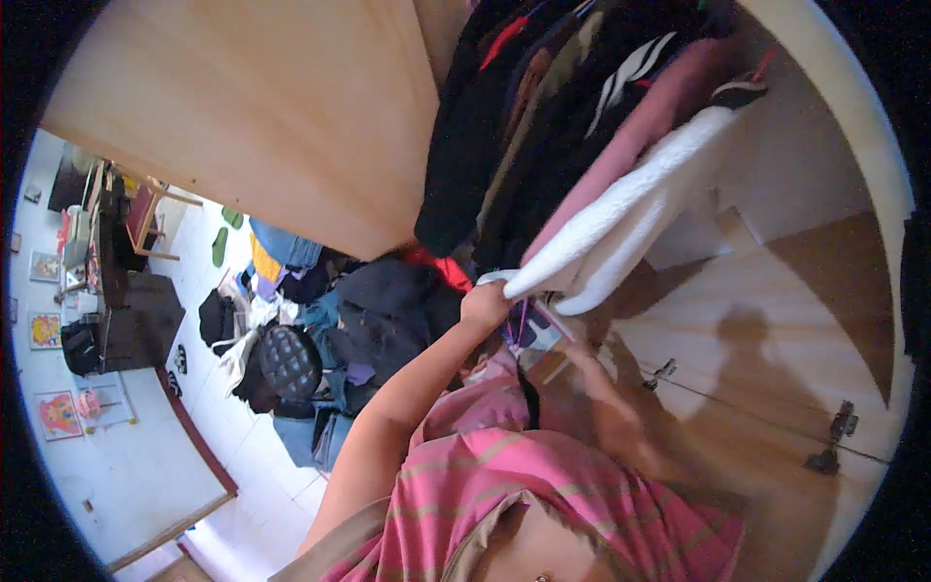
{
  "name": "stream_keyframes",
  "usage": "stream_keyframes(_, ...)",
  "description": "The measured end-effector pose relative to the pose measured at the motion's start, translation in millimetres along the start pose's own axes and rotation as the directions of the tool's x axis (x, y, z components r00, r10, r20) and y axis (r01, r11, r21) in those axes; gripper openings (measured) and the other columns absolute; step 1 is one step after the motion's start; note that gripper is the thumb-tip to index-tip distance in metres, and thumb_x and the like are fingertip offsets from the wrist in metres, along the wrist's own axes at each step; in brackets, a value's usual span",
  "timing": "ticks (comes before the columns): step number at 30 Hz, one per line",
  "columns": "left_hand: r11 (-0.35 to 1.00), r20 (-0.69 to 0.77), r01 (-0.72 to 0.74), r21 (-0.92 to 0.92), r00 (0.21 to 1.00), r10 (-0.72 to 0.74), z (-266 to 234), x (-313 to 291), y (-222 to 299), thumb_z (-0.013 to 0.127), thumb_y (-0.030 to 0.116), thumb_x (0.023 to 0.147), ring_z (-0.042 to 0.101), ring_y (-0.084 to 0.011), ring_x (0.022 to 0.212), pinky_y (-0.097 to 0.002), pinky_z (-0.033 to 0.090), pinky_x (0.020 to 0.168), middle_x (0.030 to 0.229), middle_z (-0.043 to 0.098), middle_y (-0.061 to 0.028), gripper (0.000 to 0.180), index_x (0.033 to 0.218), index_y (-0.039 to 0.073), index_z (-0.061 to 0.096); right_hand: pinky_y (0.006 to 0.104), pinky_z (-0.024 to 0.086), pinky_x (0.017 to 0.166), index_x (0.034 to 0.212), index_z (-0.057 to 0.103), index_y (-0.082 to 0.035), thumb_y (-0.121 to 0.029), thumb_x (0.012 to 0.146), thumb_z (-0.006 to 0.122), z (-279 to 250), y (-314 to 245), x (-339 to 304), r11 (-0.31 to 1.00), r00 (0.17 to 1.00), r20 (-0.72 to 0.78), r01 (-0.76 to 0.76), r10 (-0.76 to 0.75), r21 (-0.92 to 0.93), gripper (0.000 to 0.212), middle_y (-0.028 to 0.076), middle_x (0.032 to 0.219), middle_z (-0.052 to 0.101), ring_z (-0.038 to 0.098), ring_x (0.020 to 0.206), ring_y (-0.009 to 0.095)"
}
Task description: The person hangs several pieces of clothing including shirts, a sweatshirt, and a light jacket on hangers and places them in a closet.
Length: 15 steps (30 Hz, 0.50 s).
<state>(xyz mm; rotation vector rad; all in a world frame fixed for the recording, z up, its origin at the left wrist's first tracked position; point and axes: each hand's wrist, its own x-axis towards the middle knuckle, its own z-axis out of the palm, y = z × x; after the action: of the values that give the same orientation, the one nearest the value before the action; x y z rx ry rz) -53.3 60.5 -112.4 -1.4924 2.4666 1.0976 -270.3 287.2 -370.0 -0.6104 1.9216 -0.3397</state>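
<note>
A white fuzzy sweater point(669, 160) hangs at the near end of a row of clothes in a wooden wardrobe. My left hand point(485, 305) is closed around the lower end of one of its sleeves. My right hand point(576, 345) is lower down, beside the other white sleeve, near a dark blue and pale item point(543, 333) with a pink strip. The sleeve and blur hide its fingers, so I cannot tell whether it grips anything. Beside the sweater hang a dusty pink garment point(640, 116) and a black one with white stripes point(582, 145).
A wooden wardrobe panel point(262, 107) stands at upper left. Below it, a large clothes pile point(378, 310) with a black quilted item point(291, 361) covers part of the tiled floor. Green slippers point(220, 245) and a chair point(145, 218) are farther off. Metal hinges point(836, 436) show at right.
</note>
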Motion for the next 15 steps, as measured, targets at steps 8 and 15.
stream_keyframes(8,0.987,0.227,0.158,0.041,0.96,-0.163,46.0,-62.6,-158.9,0.061,0.036,0.077,0.062,-0.0315,0.092,-0.0398,0.05,0.081,0.103,0.065,-0.0111,0.035,0.103,0.014,0.066,0.0281,0.04,0.052,0.101,0.061,-0.01,-0.022,0.084,0.055,91.4,27.0,-9.7,0.929,0.992,-0.006,-0.119,0.129,0.351,0.022,0.0,0.075,0.059,0.051,0.062,0.009)
stream_keyframes(15,0.92,0.256,0.375,0.112,0.884,-0.392,72.1,-89.2,-253.5,0.067,0.032,0.072,0.055,-0.0346,0.106,-0.0405,0.047,0.089,0.116,0.056,-0.0153,0.047,0.116,0.018,0.059,0.0235,0.042,0.054,0.097,0.066,-0.007,-0.015,0.083,0.058,123.8,-15.2,6.3,0.961,0.978,-0.208,0.046,0.012,0.272,0.019,0.001,0.071,0.059,0.052,0.062,0.009)
